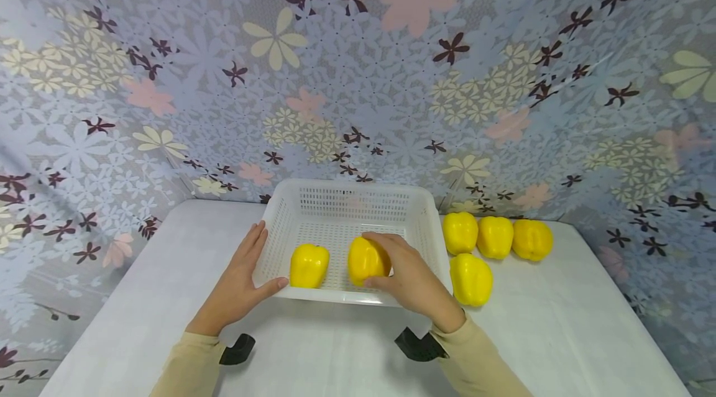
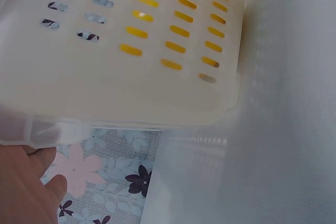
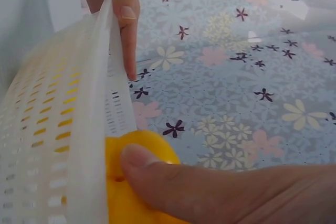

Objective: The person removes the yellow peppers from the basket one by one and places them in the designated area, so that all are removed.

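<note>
A white plastic basket (image 1: 355,295) with slotted walls stands on the table, a yellow bell pepper (image 1: 309,266) resting inside it at the front left. My right hand (image 1: 411,276) reaches over the front right of the basket and grips a second yellow bell pepper (image 1: 366,260). The right wrist view shows the thumb (image 3: 173,184) pressed on this pepper beside the basket wall. At the basket's left front corner, my left hand (image 1: 237,288) lies against the rim with fairly straight fingers, its thumb over the front edge. From the left wrist, yellow shows through the basket slots (image 2: 178,31).
Several yellow bell peppers (image 1: 495,237) sit right of the basket, one (image 1: 472,279) nearer the front beside its right wall. A white cloth covers the table (image 1: 324,353). Behind it hangs a floral curtain (image 1: 358,74). Black straps (image 1: 419,345) show at both wrists.
</note>
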A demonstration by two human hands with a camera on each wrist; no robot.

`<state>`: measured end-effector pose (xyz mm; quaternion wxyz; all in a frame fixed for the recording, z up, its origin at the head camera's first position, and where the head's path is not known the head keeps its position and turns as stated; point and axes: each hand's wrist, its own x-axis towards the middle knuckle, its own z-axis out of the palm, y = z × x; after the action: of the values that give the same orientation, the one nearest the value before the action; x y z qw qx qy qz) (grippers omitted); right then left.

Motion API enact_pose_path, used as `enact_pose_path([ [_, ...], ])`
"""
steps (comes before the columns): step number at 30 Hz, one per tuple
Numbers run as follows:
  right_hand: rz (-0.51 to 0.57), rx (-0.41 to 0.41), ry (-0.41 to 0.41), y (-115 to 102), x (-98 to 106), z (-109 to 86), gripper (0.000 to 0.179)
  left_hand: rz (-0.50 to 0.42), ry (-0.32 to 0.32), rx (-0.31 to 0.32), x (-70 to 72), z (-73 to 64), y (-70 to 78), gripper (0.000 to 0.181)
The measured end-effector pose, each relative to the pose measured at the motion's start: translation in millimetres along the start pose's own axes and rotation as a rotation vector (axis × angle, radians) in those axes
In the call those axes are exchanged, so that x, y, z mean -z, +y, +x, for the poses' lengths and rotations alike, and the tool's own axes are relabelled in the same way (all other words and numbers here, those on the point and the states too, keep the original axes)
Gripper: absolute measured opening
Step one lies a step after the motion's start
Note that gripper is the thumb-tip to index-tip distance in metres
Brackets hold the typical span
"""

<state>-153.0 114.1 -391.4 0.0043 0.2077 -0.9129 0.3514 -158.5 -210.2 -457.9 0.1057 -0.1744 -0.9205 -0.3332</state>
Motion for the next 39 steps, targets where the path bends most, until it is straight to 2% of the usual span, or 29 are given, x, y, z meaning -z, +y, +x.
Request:
enact_pose_path([
  [11,-0.013,0.056,0.056,5,13,-15.0,0.074,0.001,0.002,-0.003,-0.3,0.1,-0.8,0.102],
  [26,0.062,-0.034,0.047,9,32,-32.1,0.077,0.003,0.005,-0.009,0.1,0.1,-0.3,0.102],
  [39,0.045,-0.018,0.107,21,48,-49.4,0.081,0.012,0.001,0.001,0.5,-0.3,2.0,0.102],
])
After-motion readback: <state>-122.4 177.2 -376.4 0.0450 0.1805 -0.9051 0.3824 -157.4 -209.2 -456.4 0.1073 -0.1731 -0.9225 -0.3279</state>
